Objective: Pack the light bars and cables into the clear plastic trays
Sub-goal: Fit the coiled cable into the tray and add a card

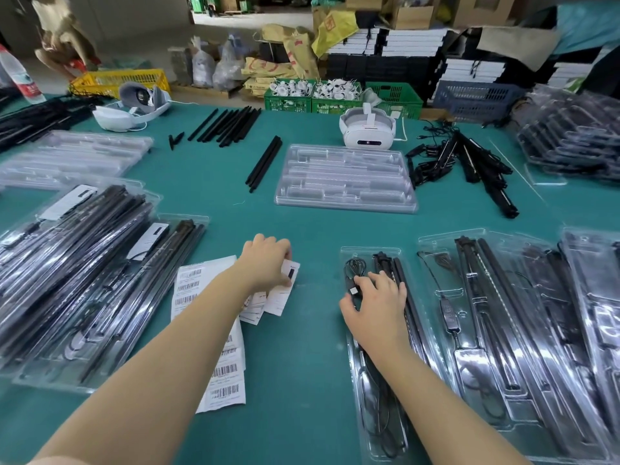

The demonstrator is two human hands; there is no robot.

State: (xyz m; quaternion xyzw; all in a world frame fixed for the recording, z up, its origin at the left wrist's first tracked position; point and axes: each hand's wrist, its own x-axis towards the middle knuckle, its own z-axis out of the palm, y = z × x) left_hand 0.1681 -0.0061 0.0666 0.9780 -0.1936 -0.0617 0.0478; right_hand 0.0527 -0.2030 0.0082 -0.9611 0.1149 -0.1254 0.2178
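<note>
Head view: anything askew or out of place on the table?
Mostly orderly. The loose light bars and cables at the far right lie in a tangled, crisscrossed heap, unlike the neat row of black bars farther left.

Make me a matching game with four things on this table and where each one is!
Things:
1. left hand
2. right hand
3. white headset
4. empty clear tray

Places:
A. just in front of the headset, mid-table
B. on the small white cards
C. at the far side, near the green crates
D. on the cable in the packed tray

Pairs: 1-B, 2-D, 3-C, 4-A
</note>
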